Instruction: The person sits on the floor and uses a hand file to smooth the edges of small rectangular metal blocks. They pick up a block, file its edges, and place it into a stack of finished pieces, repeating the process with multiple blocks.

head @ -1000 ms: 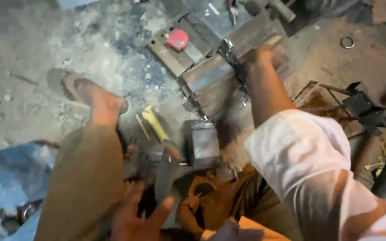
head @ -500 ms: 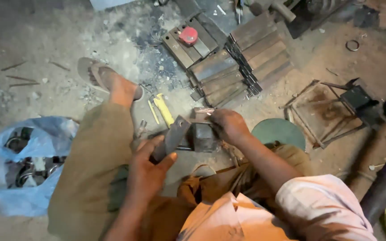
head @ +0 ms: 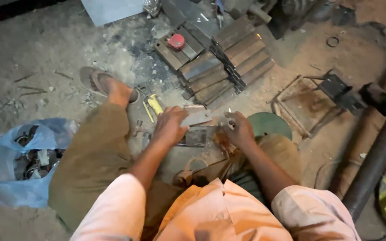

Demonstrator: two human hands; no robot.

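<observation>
Worker seated on workshop floor point(head: 45, 53): left hand point(head: 169, 126) closed over flat grey metal plate point(head: 196, 118) w/ block point(head: 196, 136) beneath; right hand point(head: 239, 129) pinches a small piece just right. Bare fingers near sharp edges — plate could slip, cut likely.

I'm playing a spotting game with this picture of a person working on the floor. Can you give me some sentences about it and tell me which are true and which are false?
1. The left hand holds a flat grey metal piece. True.
2. A blue plastic bag lies to the person's right. False: it lies to their left, beside the leg.
3. A red round cap sits on the metal bars. True.
4. The person's foot is bare. False: it wears a sandal.
5. The right hand is near a green round stool. True.
</observation>
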